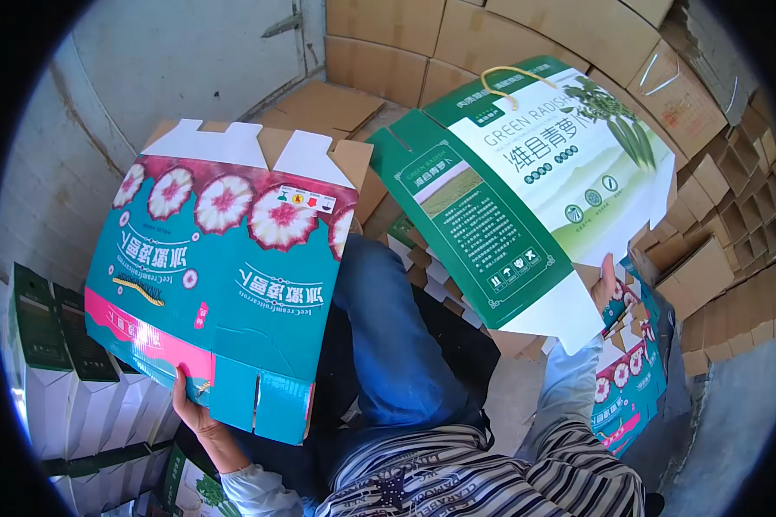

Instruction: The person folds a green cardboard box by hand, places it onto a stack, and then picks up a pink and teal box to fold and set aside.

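Observation:
My left hand (195, 408) grips the lower edge of a flattened teal and pink carton (267, 258) printed with red-and-white radish slices; its lettering is upside down. A yellow cord handle lies against its face. In my right hand (605, 281) is a flattened green and white carton (457, 224) that reads "Green Radish", held by its lower right edge with its lettering upright. A yellow cord handle (502, 72) loops out near its top. Most of my fingers are hidden behind both cartons, which are raised apart from each other in front of my lap.
Brown cardboard boxes (379, 65) are stacked along the back. Folded cardboard pieces (737, 215) pile up on the right, and more teal printed cartons (634, 388) lie beside my right arm. White and dark green cartons (69, 405) stand at the left below a pale metal wall (181, 52).

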Demonstrator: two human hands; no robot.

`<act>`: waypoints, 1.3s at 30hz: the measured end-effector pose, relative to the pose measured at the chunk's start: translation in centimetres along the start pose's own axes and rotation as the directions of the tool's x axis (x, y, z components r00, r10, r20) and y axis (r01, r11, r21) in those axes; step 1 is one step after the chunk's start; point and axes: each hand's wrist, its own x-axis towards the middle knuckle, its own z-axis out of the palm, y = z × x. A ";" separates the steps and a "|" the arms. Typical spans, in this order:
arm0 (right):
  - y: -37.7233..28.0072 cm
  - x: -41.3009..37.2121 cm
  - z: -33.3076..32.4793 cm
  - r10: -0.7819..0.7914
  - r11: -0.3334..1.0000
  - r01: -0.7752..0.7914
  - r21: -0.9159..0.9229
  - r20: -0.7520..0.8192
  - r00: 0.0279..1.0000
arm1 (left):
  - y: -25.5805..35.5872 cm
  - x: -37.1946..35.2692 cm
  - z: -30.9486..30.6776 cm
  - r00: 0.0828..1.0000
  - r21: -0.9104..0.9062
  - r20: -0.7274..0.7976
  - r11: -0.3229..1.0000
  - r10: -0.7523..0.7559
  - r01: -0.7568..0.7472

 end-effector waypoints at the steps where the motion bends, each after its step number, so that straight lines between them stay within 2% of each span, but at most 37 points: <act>1: -0.2 -0.1 0.8 0.017 1.000 -0.017 -0.009 0.014 1.000 | 0.0 0.0 -0.1 1.000 0.001 0.012 1.000 0.001 -0.001; 3: -0.6 -0.6 1.8 0.053 0.998 -0.052 -0.027 0.042 0.998 | 0.0 -0.2 -0.8 0.999 0.010 0.029 1.000 0.014 -0.014; 6: -0.8 -0.3 1.0 0.087 0.995 -0.087 -0.055 -0.005 0.996 | -0.3 -0.2 -1.4 0.999 0.025 0.032 0.999 0.040 -0.041; 10: -0.3 0.2 1.7 -0.006 0.990 -0.002 -0.141 -0.054 0.999 | -0.4 0.1 -1.8 0.999 0.048 0.006 0.997 0.053 -0.053; 15: -0.7 3.0 -3.8 -0.035 0.982 0.017 -0.186 -0.094 0.995 | -0.2 0.5 -1.4 1.000 0.060 -0.018 0.998 0.010 -0.009; 16: -0.5 3.5 -5.8 -0.052 0.985 0.031 -0.168 -0.125 0.991 | 0.0 0.7 -1.8 1.000 0.055 -0.028 0.998 0.003 -0.002; 19: 1.5 2.8 -6.5 0.052 0.996 -0.066 -0.064 -0.199 0.979 | 0.8 1.3 -2.4 0.999 0.043 -0.035 0.999 -0.013 0.015; 22: 5.4 2.0 -10.6 -0.041 0.986 -0.021 -0.168 -0.356 0.934 | 1.8 1.2 -0.3 0.999 0.047 -0.027 0.999 -0.017 0.019; 25: 11.0 -0.7 -8.0 -0.163 0.890 -0.121 -0.440 -0.555 0.815 | 3.1 3.1 -0.6 0.997 0.059 -0.066 0.997 -0.041 0.045; 28: 12.2 -3.2 -17.8 0.107 0.919 -0.269 -0.286 -0.478 0.872 | 2.6 2.8 -0.4 0.997 0.097 -0.054 0.994 -0.052 0.058; 31: 12.5 -3.3 -18.3 0.086 0.959 -0.251 -0.132 -0.710 0.699 | 1.7 2.4 0.2 0.997 0.175 -0.011 0.982 -0.072 0.073; 32: 12.3 -4.3 -14.0 0.180 0.950 -0.310 -0.029 -0.761 0.624 | 1.6 2.3 0.5 0.996 0.168 0.000 0.982 -0.091 0.090; 33: 12.6 -5.4 -13.6 0.455 0.875 -0.462 0.143 -0.568 0.686 | 1.3 2.7 0.1 0.995 0.166 0.021 0.982 -0.094 0.089; 34: 12.6 -7.0 -13.8 0.673 0.739 -0.622 0.258 -0.302 0.675 | 1.1 2.9 0.0 0.996 0.193 0.023 0.978 -0.083 0.077; 35: 12.7 -7.9 -12.4 0.812 0.557 -0.774 0.301 -0.001 0.583 | 1.1 2.9 0.2 0.997 0.216 0.020 0.974 -0.073 0.067; 36: 12.9 -8.3 -11.0 0.808 0.588 -0.806 0.065 -0.009 0.589 | 1.0 2.9 0.4 0.997 0.224 0.015 0.972 -0.076 0.071; 38: 14.4 -10.0 -1.7 0.803 0.541 -0.746 -0.390 -0.025 0.596 | 1.2 3.1 0.5 0.997 0.241 0.020 0.968 -0.078 0.071; 39: 15.6 -10.3 2.4 0.753 0.609 -0.667 -0.429 0.048 0.656 | 1.6 3.3 0.5 0.996 0.253 0.027 0.964 -0.087 0.078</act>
